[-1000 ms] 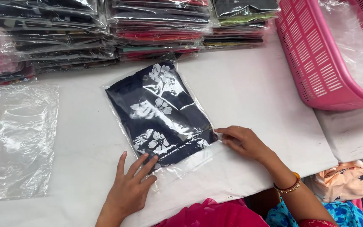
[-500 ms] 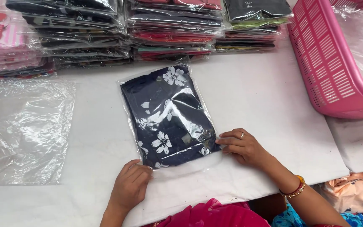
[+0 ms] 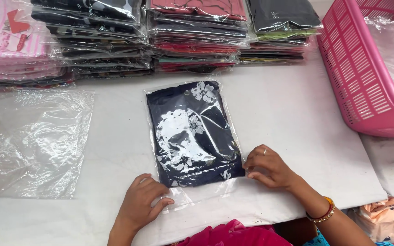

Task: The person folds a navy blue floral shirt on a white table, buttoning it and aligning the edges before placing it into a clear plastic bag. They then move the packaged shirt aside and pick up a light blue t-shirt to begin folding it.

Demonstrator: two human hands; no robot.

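Fingers (image 3: 256, 169) on clear bag (image 3: 206, 193) of navy garment (image 3: 192, 132)

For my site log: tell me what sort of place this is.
Probably a garment packing table in a workshop or warehouse. Stacks of bagged folded clothes line the back, empty clear bags lie ready, and both hands press a navy floral garment in its bag beside a pink basket.

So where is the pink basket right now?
In the head view, the pink basket sits at the table's far right edge, beside the stacks of bagged clothes.
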